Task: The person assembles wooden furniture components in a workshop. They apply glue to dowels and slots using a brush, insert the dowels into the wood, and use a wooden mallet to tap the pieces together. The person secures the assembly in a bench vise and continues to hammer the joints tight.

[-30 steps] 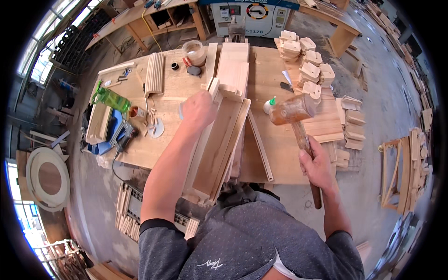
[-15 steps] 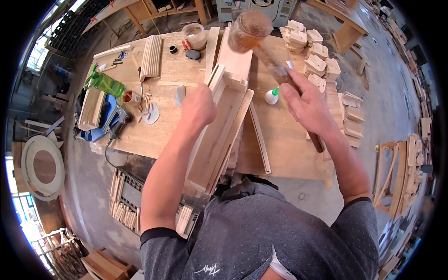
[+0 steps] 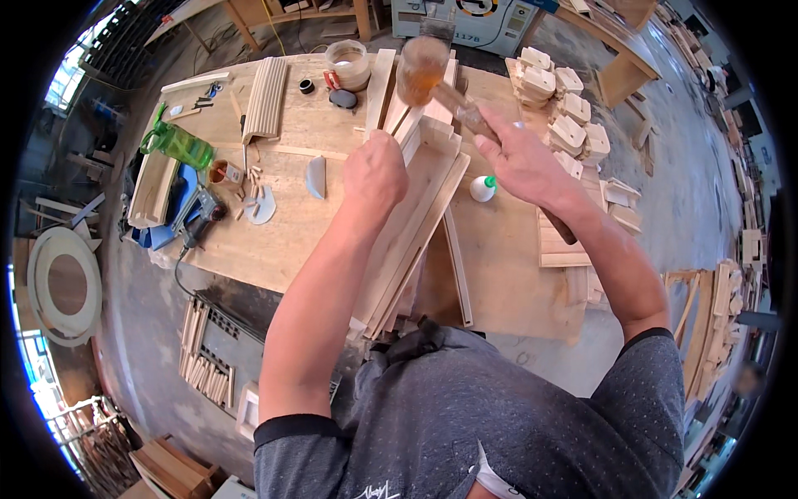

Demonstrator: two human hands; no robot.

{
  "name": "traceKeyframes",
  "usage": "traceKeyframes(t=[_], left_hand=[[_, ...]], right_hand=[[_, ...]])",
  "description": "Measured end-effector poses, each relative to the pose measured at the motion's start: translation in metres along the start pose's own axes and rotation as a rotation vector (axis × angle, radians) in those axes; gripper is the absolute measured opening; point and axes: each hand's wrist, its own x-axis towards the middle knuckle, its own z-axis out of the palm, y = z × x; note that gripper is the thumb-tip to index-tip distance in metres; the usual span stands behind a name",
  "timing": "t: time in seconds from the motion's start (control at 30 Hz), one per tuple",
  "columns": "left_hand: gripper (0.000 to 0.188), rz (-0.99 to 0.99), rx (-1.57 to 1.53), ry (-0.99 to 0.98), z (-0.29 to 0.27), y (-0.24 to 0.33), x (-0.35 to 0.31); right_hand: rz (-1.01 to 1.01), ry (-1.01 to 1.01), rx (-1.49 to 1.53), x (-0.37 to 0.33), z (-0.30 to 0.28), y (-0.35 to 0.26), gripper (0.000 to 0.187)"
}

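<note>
While the left hand [image 3: 377, 171] grasps the wooden box [image 3: 420, 229] around its eleven o'clock, the right hand [image 3: 522, 160] has its grip clenched round a mallet [image 3: 422, 71].

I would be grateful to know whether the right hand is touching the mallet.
Touching: the head view shows the right hand closed around the handle of the mallet, which emerges on both sides of the grip.

The left hand [image 3: 378, 170] was curled closed, with the left forearm [image 3: 320, 287] stretched forward. The right hand [image 3: 522, 162] was clenched, the right forearm [image 3: 613, 249] angled inward.
</note>
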Motion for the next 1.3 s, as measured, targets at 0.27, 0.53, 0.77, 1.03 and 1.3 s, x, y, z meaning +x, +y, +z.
traceKeyframes(t=[0.27, 0.53, 0.77, 1.03, 1.3], left_hand=[[0.025, 0.016, -0.016, 0.016, -0.001, 0.001, -0.002], [0.018, 0.012, -0.032, 0.044, 0.002, 0.001, -0.004], [0.013, -0.047, -0.011, -0.067, -0.005, 0.007, -0.002], [0.015, -0.043, 0.012, -0.081, -0.008, 0.009, -0.006], [0.017, -0.056, 0.021, -0.09, -0.004, 0.001, -0.001]], right_hand=[[0.019, -0.104, -0.01, 0.019, -0.028, 0.0, 0.059], [-0.059, -0.005, -0.017, 0.025, -0.034, -0.002, 0.059], [0.11, -0.261, -0.06, 0.023, -0.027, 0.006, 0.058], [-0.305, 0.307, 0.141, 0.029, -0.037, -0.007, 0.055], [-0.018, -0.205, -0.036, 0.029, -0.021, 0.016, 0.056]])
